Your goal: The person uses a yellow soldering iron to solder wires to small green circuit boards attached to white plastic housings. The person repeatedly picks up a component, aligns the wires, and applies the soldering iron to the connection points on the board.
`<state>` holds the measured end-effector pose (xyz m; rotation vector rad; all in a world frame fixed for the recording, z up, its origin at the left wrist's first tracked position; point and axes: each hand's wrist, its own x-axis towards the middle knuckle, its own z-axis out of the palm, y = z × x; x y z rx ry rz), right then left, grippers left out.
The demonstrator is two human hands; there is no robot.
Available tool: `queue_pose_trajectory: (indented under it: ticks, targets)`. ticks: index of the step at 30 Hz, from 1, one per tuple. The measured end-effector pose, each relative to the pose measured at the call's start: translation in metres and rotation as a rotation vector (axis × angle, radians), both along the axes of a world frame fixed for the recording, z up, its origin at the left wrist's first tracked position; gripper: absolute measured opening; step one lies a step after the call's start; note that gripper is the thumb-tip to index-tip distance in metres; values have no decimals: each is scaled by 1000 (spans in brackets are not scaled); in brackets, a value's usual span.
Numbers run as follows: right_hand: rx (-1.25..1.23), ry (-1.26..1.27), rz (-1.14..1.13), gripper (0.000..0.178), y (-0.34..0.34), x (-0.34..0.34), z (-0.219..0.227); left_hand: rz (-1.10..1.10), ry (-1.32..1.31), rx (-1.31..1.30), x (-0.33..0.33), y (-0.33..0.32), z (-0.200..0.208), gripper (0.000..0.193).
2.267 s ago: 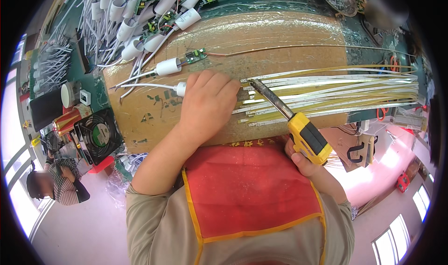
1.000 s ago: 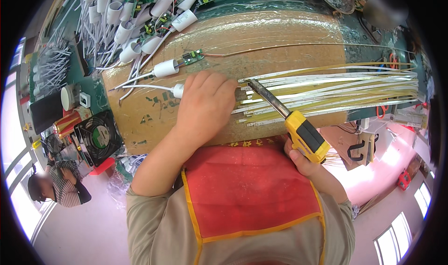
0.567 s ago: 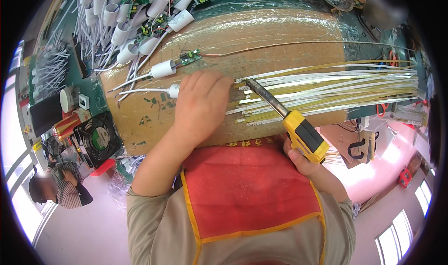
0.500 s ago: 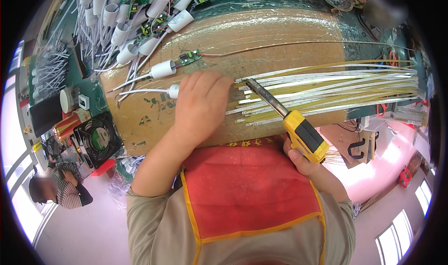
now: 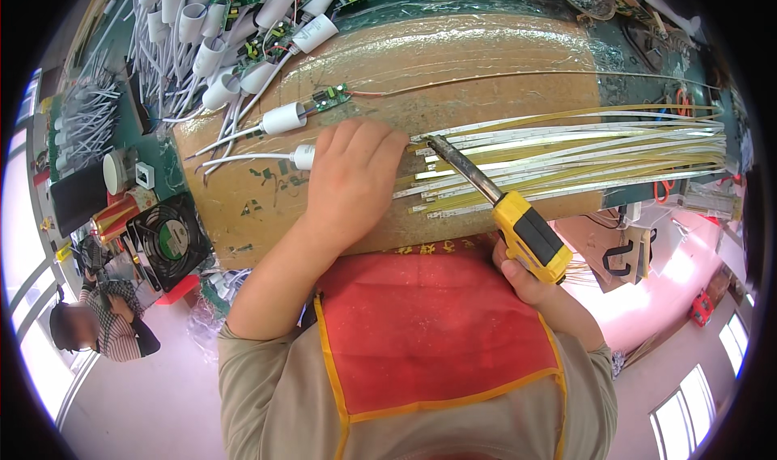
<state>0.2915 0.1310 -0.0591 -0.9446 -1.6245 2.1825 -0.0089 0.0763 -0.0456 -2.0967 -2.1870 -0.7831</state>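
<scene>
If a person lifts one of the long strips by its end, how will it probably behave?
The strips look thin and narrow, and several curve gently along their length, so one would probably flex or sag. Being so thin, it is likely light for its length. Bunched this closely, it may drag others along.

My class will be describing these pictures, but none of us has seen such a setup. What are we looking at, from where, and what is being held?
There is no robot here, only a person's bare hands. The view comes from a wide fisheye camera worn on the head, looking down, so straight edges bend. The right hand grips a yellow-and-black tool, probably a soldering iron, its metal tip near the ends of white and yellow strips. The left hand curls over a brown sheet, beside a white cap with a cable; what its fingers hold is hidden. Farther away lies a pile of white tubes. A black fan is at the left.
</scene>
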Motion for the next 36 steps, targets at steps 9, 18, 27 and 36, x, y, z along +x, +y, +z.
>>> queue_pose_trajectory:
  ticks: [9,18,27,36]
  targets:
    - [102,27,32,30,2,-4,0,-3,40,12,1,0,-3,22]
    - [113,-45,91,35,4,-8,1,-16,49,18,1,1,-2,22]
    - [33,61,59,56,0,-3,-4,-20,62,8,1,0,-1,24]
    - [82,48,56,57,-2,0,-7,-20,46,8,0,0,-1,24]
